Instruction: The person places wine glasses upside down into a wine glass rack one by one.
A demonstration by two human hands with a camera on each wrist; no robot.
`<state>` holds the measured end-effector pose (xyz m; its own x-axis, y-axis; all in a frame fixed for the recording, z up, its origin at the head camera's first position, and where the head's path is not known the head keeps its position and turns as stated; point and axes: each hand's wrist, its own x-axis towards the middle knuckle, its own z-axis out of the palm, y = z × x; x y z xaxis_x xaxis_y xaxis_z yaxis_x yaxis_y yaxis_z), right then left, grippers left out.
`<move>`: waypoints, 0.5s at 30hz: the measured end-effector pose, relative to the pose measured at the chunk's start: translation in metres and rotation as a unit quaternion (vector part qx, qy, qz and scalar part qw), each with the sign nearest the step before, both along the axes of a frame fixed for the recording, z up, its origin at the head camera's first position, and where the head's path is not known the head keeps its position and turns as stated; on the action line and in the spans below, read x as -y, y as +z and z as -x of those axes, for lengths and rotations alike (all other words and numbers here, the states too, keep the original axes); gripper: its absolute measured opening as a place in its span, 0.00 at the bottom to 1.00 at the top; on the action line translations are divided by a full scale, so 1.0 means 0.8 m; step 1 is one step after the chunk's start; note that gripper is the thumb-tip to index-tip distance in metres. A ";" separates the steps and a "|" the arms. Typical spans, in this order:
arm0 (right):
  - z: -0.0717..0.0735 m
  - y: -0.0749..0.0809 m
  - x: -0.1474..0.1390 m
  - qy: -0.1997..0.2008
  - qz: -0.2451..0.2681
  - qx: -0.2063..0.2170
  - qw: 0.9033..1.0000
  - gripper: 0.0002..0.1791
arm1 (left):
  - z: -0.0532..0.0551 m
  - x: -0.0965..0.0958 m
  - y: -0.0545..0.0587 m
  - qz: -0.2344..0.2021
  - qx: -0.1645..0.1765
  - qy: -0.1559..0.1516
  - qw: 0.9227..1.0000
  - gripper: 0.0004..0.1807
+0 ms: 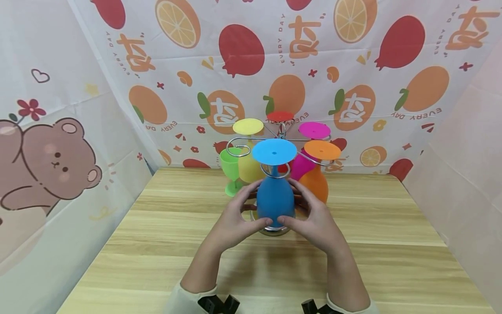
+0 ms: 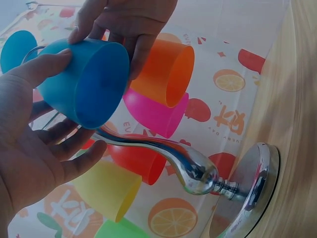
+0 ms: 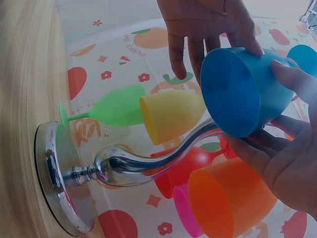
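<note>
A blue plastic goblet [image 1: 275, 196] hangs upside down by its foot from a wire loop of a chrome stemware rack [image 2: 193, 171]. My left hand [image 1: 241, 218] and right hand [image 1: 313, 222] hold its bowl from either side, thumbs on the near face and fingers curved toward the back. The right wrist view shows the goblet's open rim [image 3: 230, 94] facing down beside the rack's curved post. Around the rack hang other upturned goblets: yellow [image 1: 251, 168], red [image 3: 185, 166], magenta [image 2: 156, 111] and orange [image 1: 315, 185].
Upright on the wooden table [image 1: 157, 244], behind and left of the rack, stands a green goblet [image 1: 230, 168]. The rack's round chrome base [image 3: 54, 173] rests on the tabletop. Fruit-print cloth [image 1: 243, 52] hangs behind the table, with pale cloth at both sides.
</note>
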<state>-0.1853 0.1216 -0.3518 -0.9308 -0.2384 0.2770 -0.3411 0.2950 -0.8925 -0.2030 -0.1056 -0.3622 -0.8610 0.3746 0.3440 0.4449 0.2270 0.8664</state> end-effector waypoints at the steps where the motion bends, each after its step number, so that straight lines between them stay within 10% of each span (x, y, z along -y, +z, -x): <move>1: 0.000 0.000 0.000 0.003 0.001 0.001 1.000 0.45 | 0.000 0.000 0.000 0.002 -0.001 0.001 1.000 0.46; 15: 0.000 0.002 -0.003 0.020 0.005 0.019 1.000 0.46 | -0.004 -0.002 0.002 0.025 -0.004 0.020 0.999 0.46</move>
